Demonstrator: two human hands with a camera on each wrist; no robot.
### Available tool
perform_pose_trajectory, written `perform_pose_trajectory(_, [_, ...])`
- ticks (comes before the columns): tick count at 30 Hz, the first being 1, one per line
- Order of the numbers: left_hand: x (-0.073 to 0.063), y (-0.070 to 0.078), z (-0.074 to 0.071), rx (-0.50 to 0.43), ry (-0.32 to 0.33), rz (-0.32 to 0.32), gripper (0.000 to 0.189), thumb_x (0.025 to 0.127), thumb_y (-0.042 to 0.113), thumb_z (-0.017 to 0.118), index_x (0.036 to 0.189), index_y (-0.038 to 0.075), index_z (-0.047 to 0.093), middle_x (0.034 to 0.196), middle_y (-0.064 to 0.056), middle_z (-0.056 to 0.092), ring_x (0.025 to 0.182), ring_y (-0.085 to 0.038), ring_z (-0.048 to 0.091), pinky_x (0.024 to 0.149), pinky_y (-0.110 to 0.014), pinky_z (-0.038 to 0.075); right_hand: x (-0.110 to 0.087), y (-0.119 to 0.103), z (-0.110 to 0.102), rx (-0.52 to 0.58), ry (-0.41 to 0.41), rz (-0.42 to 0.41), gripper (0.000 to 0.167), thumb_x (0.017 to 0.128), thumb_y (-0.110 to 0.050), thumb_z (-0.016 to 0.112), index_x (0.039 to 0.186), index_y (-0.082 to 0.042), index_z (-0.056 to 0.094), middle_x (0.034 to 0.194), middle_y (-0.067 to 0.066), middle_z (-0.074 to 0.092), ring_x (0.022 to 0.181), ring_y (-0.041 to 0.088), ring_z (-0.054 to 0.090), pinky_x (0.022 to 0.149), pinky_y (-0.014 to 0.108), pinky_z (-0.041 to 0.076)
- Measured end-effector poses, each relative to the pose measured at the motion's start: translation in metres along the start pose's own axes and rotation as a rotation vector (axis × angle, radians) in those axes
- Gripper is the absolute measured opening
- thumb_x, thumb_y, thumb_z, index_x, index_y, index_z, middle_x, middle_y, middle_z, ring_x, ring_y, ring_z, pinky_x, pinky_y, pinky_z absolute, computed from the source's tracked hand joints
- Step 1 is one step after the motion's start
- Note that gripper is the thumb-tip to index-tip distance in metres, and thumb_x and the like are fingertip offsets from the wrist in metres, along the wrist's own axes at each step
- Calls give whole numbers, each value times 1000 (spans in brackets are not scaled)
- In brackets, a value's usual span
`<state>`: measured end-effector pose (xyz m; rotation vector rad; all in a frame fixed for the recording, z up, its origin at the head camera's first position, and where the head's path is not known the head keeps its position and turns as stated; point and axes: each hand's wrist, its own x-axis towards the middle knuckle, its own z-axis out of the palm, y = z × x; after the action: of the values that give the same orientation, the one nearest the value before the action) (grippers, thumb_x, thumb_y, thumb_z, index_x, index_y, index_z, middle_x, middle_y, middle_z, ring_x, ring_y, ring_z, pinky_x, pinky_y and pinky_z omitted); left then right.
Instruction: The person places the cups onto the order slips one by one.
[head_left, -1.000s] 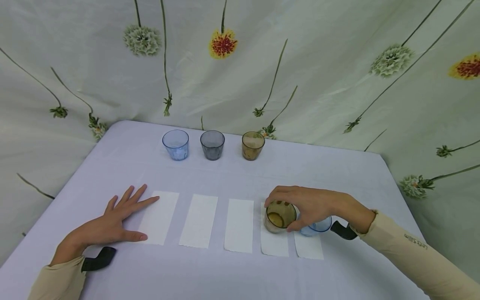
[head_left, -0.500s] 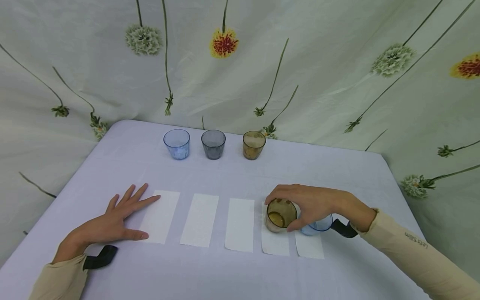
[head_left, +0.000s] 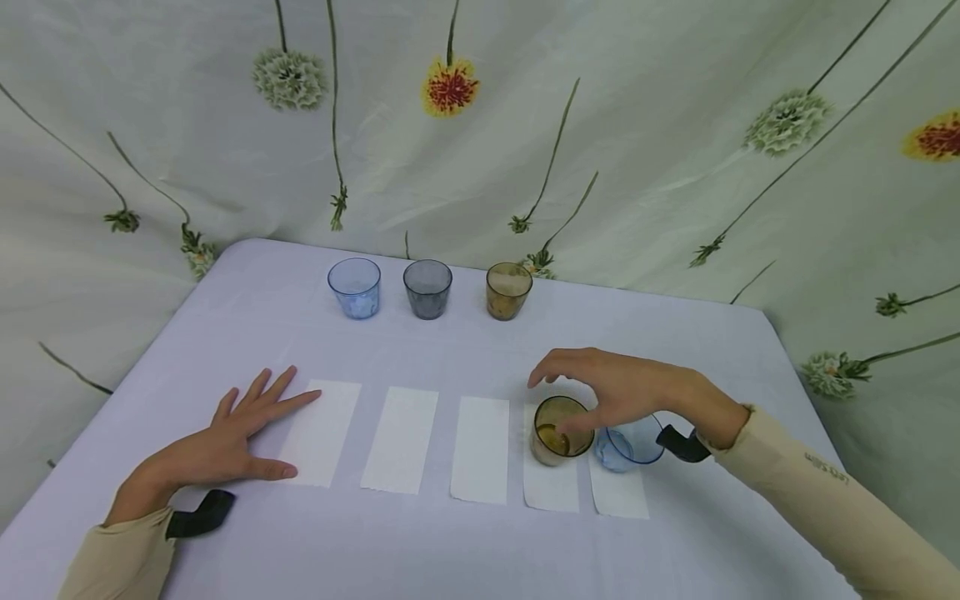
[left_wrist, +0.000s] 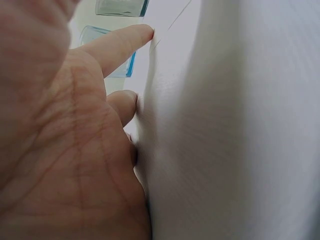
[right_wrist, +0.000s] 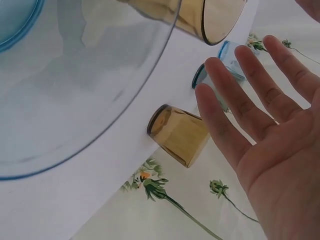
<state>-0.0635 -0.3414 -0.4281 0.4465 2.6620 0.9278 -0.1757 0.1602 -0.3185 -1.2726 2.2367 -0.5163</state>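
Observation:
An amber glass tumbler point(head_left: 549, 452) stands upright on the fourth white paper strip from the left point(head_left: 551, 492). My right hand point(head_left: 618, 387) hovers over its right side, fingers spread and bent; the thumb covers part of the rim in the head view. In the right wrist view, the hand point(right_wrist: 280, 125) appears apart from that amber tumbler point(right_wrist: 225, 20). Close by on the right, a light blue tumbler point(head_left: 626, 446) sits on the rightmost strip, partly hidden by the right hand. My left hand point(head_left: 225, 442) rests spread on the table, fingertips at the leftmost strip point(head_left: 326, 433).
Along the table's far side stand a blue tumbler point(head_left: 356, 292), a grey tumbler point(head_left: 427, 292) and another amber tumbler point(head_left: 507, 293). Two more paper strips, one at the left point(head_left: 400, 442) and one in the middle point(head_left: 480, 450), lie between the hands. A flowered cloth point(head_left: 637, 125) hangs behind.
My right hand has let go of the amber tumbler and risen slightly away from it, its fingers opening. The tumbler stays where it was. The left hand has not moved.

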Motion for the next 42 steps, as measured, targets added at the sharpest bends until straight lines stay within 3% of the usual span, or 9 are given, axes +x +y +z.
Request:
perform_pose_trajectory(15, [-1, -1, -1, 2, 8, 9, 95, 80, 46, 80, 158, 26, 30, 168, -22, -4, 150, -46, -23, 109, -63, -29, 12, 18, -24, 4, 145, -3, 56, 91, -32, 75, 140, -23, 50, 139, -6, 55, 126, 16, 56, 104, 44, 48])
perform_pose_trajectory(24, [-1, 0, 0, -13, 14, 25, 94, 80, 43, 81, 158, 24, 32, 167, -24, -2, 150, -48, -21, 110, -65, -27, 24, 36, -33, 40, 231, 16, 56, 90, -26, 76, 139, -14, 51, 141, 1, 56, 126, 24, 58, 103, 49, 49])
perform_pose_trajectory(42, [-2, -1, -1, -8, 15, 25, 93, 81, 43, 80, 158, 26, 31, 167, -23, -3, 150, -46, -22, 110, -63, -28, 44, 58, -50, 83, 253, 110, 59, 92, -23, 73, 143, -8, 47, 145, 11, 50, 131, 34, 53, 105, 52, 47])
